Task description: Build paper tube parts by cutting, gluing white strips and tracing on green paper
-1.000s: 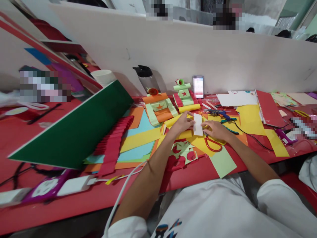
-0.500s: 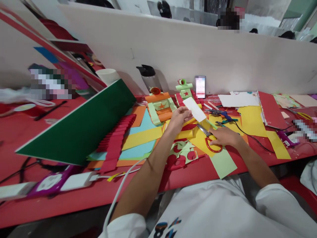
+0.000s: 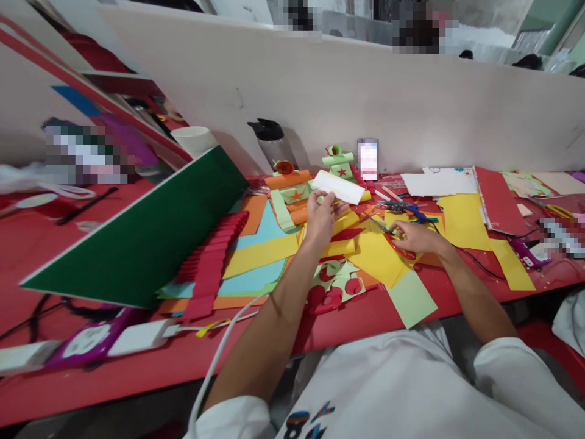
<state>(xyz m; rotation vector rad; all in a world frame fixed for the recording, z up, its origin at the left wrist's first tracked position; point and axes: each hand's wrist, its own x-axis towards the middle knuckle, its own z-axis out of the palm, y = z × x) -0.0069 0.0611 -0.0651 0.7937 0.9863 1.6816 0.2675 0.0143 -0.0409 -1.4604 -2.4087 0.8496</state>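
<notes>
Red table (image 3: 137, 378): left hand (image 3: 320, 216) lifts a plain white paper strip (image 3: 338, 186).

A long red surface (image 3: 137, 366) is backed by a low white partition (image 3: 365, 103) that runs across the whole view. Beyond the partition, a pale green wall (image 3: 555, 27) is seen at the upper right. The scene is evenly and brightly lit.

White card (image 3: 338, 186) in left hand (image 3: 320, 214)
</notes>
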